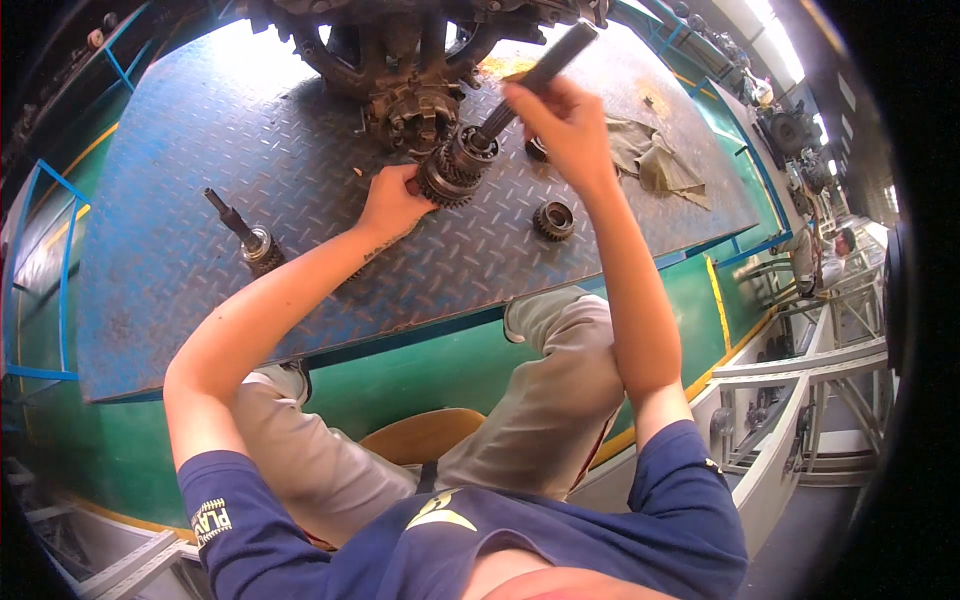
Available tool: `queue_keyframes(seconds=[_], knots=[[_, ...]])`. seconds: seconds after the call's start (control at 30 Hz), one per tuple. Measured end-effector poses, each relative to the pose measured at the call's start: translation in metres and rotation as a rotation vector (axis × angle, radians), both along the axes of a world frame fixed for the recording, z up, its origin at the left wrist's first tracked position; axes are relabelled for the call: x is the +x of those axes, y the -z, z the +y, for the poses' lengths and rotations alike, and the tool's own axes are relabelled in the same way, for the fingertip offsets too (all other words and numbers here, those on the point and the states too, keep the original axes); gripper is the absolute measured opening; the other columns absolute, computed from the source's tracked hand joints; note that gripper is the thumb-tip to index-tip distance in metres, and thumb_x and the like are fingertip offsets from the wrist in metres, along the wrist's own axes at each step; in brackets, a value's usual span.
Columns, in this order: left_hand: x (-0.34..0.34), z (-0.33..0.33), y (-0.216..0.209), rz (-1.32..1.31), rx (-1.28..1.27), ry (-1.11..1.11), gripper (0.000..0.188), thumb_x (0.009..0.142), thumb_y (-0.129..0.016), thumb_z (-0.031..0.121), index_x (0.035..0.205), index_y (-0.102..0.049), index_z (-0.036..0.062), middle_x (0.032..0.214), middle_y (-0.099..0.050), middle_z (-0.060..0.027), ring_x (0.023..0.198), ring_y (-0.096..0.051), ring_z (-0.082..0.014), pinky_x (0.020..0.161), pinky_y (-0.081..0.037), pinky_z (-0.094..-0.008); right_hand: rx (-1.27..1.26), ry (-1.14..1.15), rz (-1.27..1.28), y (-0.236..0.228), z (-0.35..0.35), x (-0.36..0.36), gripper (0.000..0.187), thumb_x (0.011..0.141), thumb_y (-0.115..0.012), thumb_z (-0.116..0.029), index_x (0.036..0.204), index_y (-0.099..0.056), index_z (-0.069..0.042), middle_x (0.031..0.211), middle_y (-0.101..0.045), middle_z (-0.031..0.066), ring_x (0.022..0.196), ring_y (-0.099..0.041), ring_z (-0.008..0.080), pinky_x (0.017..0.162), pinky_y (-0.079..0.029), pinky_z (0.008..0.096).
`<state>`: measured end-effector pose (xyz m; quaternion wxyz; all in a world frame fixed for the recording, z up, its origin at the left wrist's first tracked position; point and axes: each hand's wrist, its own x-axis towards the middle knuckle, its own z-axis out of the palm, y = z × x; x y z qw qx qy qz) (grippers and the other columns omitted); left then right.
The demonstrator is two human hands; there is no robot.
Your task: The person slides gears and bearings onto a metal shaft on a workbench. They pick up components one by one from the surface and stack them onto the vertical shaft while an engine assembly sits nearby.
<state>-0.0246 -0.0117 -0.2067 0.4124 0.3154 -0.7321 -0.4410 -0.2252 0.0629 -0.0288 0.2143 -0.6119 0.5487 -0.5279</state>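
A splined metal gear shaft slants up to the right over the middle of the metal table, with a stack of gears and a bearing at its lower end. My left hand is closed on the gear end, its fingers partly hidden behind the gears. My right hand is closed around the bare upper part of the shaft, slightly smeared by motion. Just past the gears stands a large dark, greasy gearbox-like housing. A loose gear ring lies to the right, below my right hand.
A second shaft with gears is at the left on the blue, worn checker-plate tabletop. A crumpled greyish cloth lies at the right. Beneath me is a wooden stool. Beyond the right edge are metal frames and another person.
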Motion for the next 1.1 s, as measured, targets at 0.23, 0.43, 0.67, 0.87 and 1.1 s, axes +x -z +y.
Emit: queue_keyframes(seconds=[0.23,0.43,0.67,0.87,1.1], knots=[[-0.008,0.008,-0.008,-0.114,-0.027,-0.002,0.026,0.075,-0.081,0.008,0.097,-0.071,-0.0034,0.074,-0.068,-0.0163,0.067,-0.062,-0.019,0.067,-0.049,-0.035,0.012,0.079,-0.005,-0.028,0.027,-0.044,0.034,0.096,-0.074,-0.029,0.096,-0.069,0.005,0.064,-0.067,0.0079,0.049,-0.062,0.0119,0.044,-0.046,0.0252],[-0.013,0.012,-0.021,-0.111,-0.162,-0.003,0.028,0.071,-0.081,0.005,0.096,-0.072,-0.0042,0.083,-0.069,-0.0241,0.074,-0.066,-0.0339,0.073,-0.05,-0.0387,0.11,0.028,-0.12,-0.031,0.049,-0.06,0.03,0.099,-0.069,-0.025,0.092,-0.066,0.003,0.074,-0.072,0.0172,0.056,-0.071,0.02,0.049,-0.057,0.0277],[-0.017,0.005,-0.012,-0.233,-0.29,-0.024,0.026,0.067,-0.082,0.005,0.088,-0.069,-0.0016,0.093,-0.066,-0.0202,0.096,-0.06,-0.0376,0.082,-0.048,-0.0428,0.192,0.026,-0.098,-0.022,0.087,-0.097,0.019,0.091,-0.076,-0.011,0.093,-0.069,0.006,0.078,-0.073,0.0174,0.064,-0.074,0.0209,0.059,-0.062,0.0302],[-0.022,0.005,-0.016,-0.202,-0.454,0.066,0.025,0.065,-0.081,0.004,0.082,-0.064,-0.0027,0.091,-0.066,-0.0159,0.096,-0.06,-0.0355,0.085,-0.048,-0.0424,0.379,-0.015,-0.13,-0.001,0.1,-0.135,0.019,0.089,-0.077,-0.006,0.1,-0.071,0.008,0.082,-0.074,0.0137,0.068,-0.073,0.0173,0.062,-0.061,0.0274],[-0.005,-0.008,-0.035,-0.369,-0.563,0.12,0.021,0.067,-0.079,0.006,0.081,-0.065,-0.0001,0.086,-0.064,-0.0112,0.096,-0.058,-0.0308,0.088,-0.044,-0.0392,0.634,-0.125,0.021,0.034,0.094,-0.145,0.03,0.083,-0.08,-0.007,0.109,-0.072,0.007,0.076,-0.07,0.0069,0.059,-0.059,0.0103,0.053,-0.045,0.0276]])
